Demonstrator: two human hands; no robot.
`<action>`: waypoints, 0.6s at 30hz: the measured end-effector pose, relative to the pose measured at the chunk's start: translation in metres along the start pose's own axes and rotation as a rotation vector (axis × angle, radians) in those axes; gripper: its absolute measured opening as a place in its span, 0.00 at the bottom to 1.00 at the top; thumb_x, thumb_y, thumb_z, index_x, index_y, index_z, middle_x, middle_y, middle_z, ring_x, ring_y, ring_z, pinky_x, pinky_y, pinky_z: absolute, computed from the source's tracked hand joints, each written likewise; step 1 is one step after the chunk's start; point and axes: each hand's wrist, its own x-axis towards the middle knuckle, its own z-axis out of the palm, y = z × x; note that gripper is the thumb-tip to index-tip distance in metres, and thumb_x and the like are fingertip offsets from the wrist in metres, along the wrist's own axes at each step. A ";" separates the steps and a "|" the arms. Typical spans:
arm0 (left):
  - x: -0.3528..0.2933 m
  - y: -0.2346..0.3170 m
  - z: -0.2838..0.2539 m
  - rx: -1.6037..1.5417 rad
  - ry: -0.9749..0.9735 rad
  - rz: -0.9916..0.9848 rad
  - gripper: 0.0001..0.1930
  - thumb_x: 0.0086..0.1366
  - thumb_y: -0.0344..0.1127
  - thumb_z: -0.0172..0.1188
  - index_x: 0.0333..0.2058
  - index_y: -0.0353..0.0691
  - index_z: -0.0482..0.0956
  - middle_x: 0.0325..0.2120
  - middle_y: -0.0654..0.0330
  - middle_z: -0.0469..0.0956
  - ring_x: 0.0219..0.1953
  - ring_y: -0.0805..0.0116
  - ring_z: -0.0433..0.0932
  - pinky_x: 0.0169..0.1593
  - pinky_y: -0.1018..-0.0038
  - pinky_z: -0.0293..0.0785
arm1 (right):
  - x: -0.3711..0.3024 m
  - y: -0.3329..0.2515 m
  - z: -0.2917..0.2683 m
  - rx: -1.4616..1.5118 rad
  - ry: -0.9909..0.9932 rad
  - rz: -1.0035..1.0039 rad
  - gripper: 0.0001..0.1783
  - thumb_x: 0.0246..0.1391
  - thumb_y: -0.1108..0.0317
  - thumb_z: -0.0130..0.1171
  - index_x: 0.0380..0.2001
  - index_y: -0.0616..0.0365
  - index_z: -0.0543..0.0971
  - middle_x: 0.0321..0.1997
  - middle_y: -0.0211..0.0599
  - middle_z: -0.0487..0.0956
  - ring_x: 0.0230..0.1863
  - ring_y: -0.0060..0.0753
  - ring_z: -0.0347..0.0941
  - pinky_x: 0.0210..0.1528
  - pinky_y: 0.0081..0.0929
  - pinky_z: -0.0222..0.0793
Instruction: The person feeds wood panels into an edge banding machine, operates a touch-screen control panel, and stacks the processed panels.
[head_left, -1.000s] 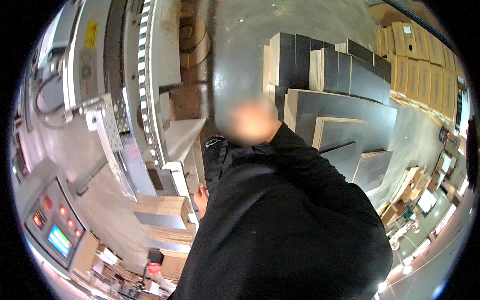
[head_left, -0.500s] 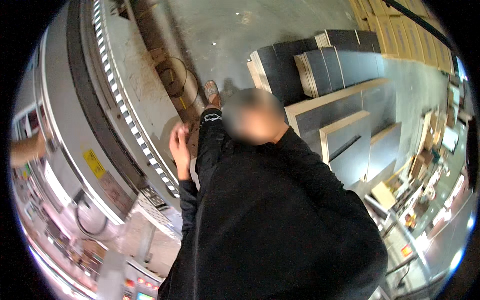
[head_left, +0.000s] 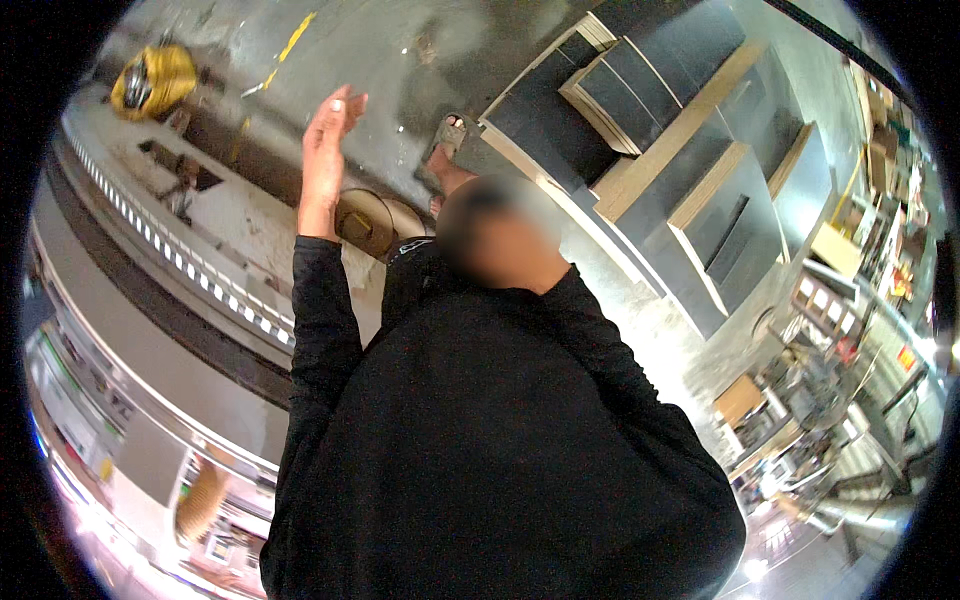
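Observation:
My left hand [head_left: 325, 150] is stretched forward at the upper left, its fingers extended and nothing in them. It is over the grey floor, close to the long machine's edge with a black-and-white striped strip [head_left: 165, 225]. My right hand [head_left: 500, 235] is bent in front of my chest. A blurred patch covers its fingers, so whatever it may hold cannot be made out. A sandalled foot [head_left: 452, 132] shows on the floor just beyond it.
Stacks of dark panels [head_left: 690, 170] with pale edges lie on the right. A yellow sack [head_left: 155, 82] stands far left. What looks like another person's forearm [head_left: 203, 500] is over the machine at lower left. Cluttered equipment [head_left: 800, 400] stands at the right.
The view has turned, bringing the yellow sack in. My left hand has reached farther forward, away from my body, with its fingers straighter. My right hand remains before my chest.

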 end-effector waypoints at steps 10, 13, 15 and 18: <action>0.125 -0.061 0.048 -0.172 -0.630 -0.234 0.37 0.80 0.58 0.49 0.72 0.31 0.64 0.62 0.48 0.79 0.68 0.56 0.73 0.71 0.59 0.66 | 0.076 -0.047 -0.091 -0.442 0.451 -0.318 0.27 0.65 0.51 0.63 0.59 0.57 0.78 0.53 0.52 0.83 0.55 0.58 0.79 0.59 0.46 0.74; 0.160 -0.011 0.087 0.183 -0.672 -0.242 0.41 0.79 0.63 0.48 0.73 0.31 0.64 0.63 0.48 0.78 0.69 0.55 0.72 0.72 0.58 0.64 | 0.080 -0.067 -0.139 -0.294 0.489 -0.217 0.27 0.65 0.51 0.62 0.60 0.58 0.78 0.53 0.54 0.83 0.55 0.63 0.78 0.59 0.51 0.73; 0.187 0.019 0.112 0.305 -0.718 -0.229 0.41 0.79 0.63 0.48 0.73 0.31 0.63 0.64 0.47 0.77 0.69 0.55 0.72 0.72 0.59 0.64 | 0.085 -0.073 -0.169 -0.125 0.523 -0.163 0.27 0.65 0.54 0.63 0.60 0.59 0.77 0.54 0.56 0.82 0.54 0.64 0.78 0.58 0.50 0.73; 0.240 0.025 0.134 0.403 -0.867 -0.172 0.45 0.78 0.67 0.49 0.73 0.29 0.61 0.65 0.47 0.76 0.70 0.55 0.70 0.73 0.62 0.62 | 0.114 -0.013 -0.170 0.183 0.465 -0.070 0.27 0.68 0.56 0.62 0.63 0.61 0.75 0.56 0.55 0.83 0.56 0.55 0.80 0.60 0.44 0.74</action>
